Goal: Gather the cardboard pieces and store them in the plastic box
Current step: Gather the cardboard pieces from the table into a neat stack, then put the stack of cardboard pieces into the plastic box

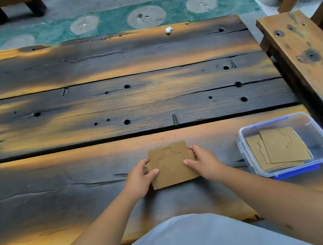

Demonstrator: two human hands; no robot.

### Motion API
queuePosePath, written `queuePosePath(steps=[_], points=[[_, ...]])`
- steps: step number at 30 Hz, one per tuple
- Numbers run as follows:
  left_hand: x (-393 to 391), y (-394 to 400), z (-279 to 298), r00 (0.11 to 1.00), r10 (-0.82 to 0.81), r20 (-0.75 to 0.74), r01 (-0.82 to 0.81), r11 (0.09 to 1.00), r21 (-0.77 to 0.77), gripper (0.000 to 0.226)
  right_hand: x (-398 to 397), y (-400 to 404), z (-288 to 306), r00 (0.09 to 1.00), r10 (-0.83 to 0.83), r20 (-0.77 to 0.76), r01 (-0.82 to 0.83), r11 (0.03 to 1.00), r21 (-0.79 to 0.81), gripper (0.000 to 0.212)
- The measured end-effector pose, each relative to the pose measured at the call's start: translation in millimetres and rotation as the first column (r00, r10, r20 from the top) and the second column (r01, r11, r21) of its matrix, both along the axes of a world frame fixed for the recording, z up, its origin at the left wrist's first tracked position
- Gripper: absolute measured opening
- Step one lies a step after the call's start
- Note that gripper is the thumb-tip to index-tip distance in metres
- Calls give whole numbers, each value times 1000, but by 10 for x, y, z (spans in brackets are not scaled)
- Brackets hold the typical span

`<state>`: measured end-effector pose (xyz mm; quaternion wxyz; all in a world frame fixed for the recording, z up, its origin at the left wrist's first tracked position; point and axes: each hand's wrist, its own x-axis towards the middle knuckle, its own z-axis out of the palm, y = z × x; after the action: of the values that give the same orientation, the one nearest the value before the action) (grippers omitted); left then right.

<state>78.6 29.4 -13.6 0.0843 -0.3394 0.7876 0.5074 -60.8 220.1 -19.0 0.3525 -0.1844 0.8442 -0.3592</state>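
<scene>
A small stack of brown cardboard pieces (171, 166) with cut-out shapes lies near the front of the dark wooden table (112, 109). My left hand (140, 177) grips its left edge, thumb on top. My right hand (203, 163) holds the right edge the same way. To the right stands a clear plastic box (319, 137) with a blue rim, lid off. Several more cardboard pieces (281, 150) lie flat inside it.
A wooden bench (307, 61) runs along the table's right side, close behind the box. A small crumpled white scrap (168, 30) sits at the table's far edge. Beyond are a green patterned rug and more wooden furniture.
</scene>
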Motion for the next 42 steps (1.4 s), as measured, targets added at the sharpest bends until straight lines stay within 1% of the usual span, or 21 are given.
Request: queuePosePath(steps=[1,3,6,7,11,14,16,18,20,23,26,29,32,36,42], points=[[12,25,19,999,40,-10,-39,998,45,38,6,18,3,1000,-14,21,14,1000,-11,38],[28,86,61,994,109,-17,-107,991,78,33,35,59,-1,996,-50,77,53,998,-35,37],[41,178,126,977,212,-38,-207,973,107,12,106,110,-6,968,-148,205,169,981,-93,34],[50,201,143,974,223,-31,-217,969,120,10,126,122,0,956,-173,236,203,973,-108,33],[109,298,197,970,243,-14,-234,948,217,13,195,166,67,938,-206,281,250,959,-132,35],[141,334,212,967,253,-33,-240,946,217,13,290,211,127,923,-241,301,292,946,-137,34],[151,333,206,963,267,-39,-249,936,250,13,360,238,160,899,-283,335,347,926,-148,32],[155,293,197,971,239,-16,-227,940,254,17,395,236,185,883,-315,349,383,913,-144,28],[137,314,205,972,234,-8,-224,938,263,20,378,258,222,891,-307,336,368,920,-135,22],[83,241,207,983,181,17,-179,952,250,21,406,219,281,874,-366,320,418,902,-109,19],[-21,229,226,990,137,20,-137,958,251,15,399,230,349,862,-407,300,451,887,-93,20],[-123,253,261,995,96,36,-102,963,249,15,344,284,420,843,-438,312,484,871,-87,27],[-213,317,279,997,73,40,-81,960,269,13,315,355,465,826,-477,299,517,853,-67,28],[-374,492,319,997,31,66,-48,962,270,16,249,533,508,813,-513,277,544,838,-45,22],[-692,1034,384,997,-18,79,3,981,193,18,-57,1065,547,823,-519,230,539,841,-32,17]])
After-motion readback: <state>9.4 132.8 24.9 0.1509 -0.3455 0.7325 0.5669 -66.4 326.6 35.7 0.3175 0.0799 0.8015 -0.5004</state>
